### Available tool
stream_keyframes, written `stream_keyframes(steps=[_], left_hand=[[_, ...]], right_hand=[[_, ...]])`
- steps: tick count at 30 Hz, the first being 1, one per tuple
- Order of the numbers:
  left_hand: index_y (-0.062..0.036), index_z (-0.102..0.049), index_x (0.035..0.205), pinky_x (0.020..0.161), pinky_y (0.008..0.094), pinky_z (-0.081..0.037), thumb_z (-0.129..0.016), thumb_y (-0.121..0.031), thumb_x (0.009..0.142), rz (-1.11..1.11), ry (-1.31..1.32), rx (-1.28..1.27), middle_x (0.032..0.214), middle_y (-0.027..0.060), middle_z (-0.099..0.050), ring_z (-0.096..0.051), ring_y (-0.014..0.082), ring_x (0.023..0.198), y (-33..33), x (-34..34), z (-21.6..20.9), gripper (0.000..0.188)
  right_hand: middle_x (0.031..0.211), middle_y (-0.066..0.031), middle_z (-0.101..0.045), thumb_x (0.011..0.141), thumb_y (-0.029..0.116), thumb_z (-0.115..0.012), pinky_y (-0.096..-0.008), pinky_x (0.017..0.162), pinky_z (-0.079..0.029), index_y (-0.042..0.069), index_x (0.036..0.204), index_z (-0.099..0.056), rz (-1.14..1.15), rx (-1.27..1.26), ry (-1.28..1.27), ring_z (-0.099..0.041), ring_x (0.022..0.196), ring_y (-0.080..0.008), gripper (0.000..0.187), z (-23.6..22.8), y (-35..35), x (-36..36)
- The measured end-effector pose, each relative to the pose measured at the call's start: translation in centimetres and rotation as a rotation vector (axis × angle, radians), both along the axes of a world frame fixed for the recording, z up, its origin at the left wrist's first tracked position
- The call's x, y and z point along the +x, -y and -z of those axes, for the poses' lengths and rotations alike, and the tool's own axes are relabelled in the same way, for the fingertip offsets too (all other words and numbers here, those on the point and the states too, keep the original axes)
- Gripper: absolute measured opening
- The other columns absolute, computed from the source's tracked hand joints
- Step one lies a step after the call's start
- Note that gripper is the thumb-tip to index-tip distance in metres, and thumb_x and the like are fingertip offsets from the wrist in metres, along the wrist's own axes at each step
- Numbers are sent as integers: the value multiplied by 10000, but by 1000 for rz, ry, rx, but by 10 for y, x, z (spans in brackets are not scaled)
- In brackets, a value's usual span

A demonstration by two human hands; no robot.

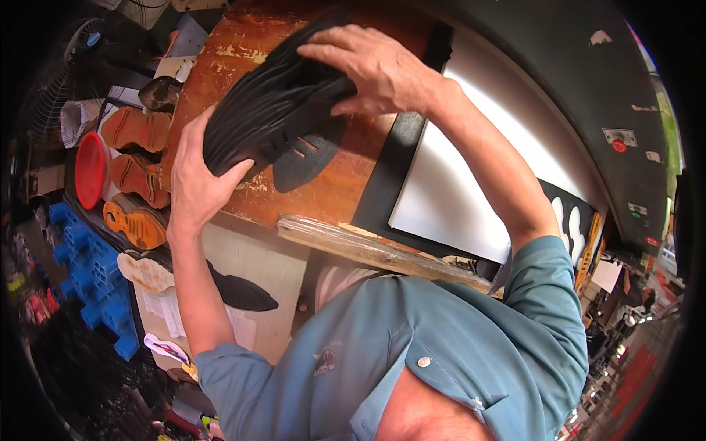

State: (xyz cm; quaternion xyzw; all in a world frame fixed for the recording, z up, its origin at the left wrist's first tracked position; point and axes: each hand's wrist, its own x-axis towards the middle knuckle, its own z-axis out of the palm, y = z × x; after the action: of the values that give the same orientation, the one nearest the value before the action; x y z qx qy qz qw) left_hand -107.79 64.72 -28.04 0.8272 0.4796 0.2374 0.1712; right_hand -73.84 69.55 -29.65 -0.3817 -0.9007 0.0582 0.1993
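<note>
Stacked black soles (268, 106), grasped between left hand (200, 180) at 8 o'clock and right hand (381, 72) at 2 o'clock; wooden tabletop (349, 173) beneath

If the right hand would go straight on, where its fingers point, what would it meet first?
Most likely the stack of thin black pieces: the right hand seems to be touching it now, though exact depth is unclear.

This looks like a footwear workshop: a scuffed wooden tabletop (342, 192) with a stack of black pieces (257, 110) above it, a large dark machine housing (551, 73) with a red push button (619, 145), orange-brown sole-shaped pieces (136, 129) and a black sole-shaped piece (246, 291) at the left, blue plastic blocks (99, 273) and a caged fan (84, 42).
</note>
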Motion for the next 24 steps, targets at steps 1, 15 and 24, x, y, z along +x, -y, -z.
stream_keyframes(steps=[1,15,24], left_hand=[[-61,-503,1524,1109,482,-506,-930,-140,745,-44,-18,-4,1475,210,-587,-635,400,1290,-2,-1,3,892],[-28,-610,1403,997,447,-575,-933,-89,730,-9,140,41,1278,200,-722,-723,379,1138,3,-3,-1,748],[-61,-554,1464,1034,464,-539,-906,-123,788,-149,-11,3,1315,194,-686,-686,367,1183,-1,-25,6,765]], right_hand=[[1545,-158,-548,677,270,-971,-499,1212,-434,140,1584,-513,45,44,8,-526,1424,-365,1024,4,-6,1],[1166,-102,-708,677,404,-988,-431,1078,-511,44,1344,-676,-61,-4,259,-681,1197,-294,819,-28,-48,-26],[1504,-196,-564,739,406,-970,-465,1187,-464,82,1610,-456,119,70,-174,-529,1407,-382,1062,16,-31,1]])
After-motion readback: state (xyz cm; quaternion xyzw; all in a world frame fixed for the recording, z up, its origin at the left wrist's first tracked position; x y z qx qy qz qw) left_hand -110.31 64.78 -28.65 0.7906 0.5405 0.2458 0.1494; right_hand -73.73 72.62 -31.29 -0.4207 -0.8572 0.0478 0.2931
